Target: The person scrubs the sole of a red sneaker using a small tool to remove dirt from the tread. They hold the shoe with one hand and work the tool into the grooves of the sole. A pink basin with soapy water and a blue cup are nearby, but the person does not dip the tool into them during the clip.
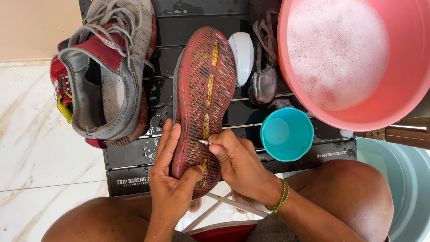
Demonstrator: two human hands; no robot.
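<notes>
A black slatted desk carries everything here, wet in patches and standing on a pale marble floor. At its far right sits a big pink basin full of suds; a pale blue tub shows below it, off the desk. At the left lies a grey and red shoe, upper side showing, laces loose. Between the basin and the middle there is a small turquoise cup, a white oval object — perhaps a soap or brush back, hard to tell — and a dark brown item with straps.

The red-soled shoe is held sole-up over the near edge of the desk, its toe pointing away. The left hand is wrapped around the heel end, fingers along the left side and thumb pressed on the sole. The right hand is pinched shut on a thin metal pick, whose tip sits in the tread grooves beside a yellow inlay.

The shoe looks light and flexible, its ribbed rubber sole wet and likely slippery — a grip around the narrow heel and midfoot, as now, seems steadiest.
</notes>
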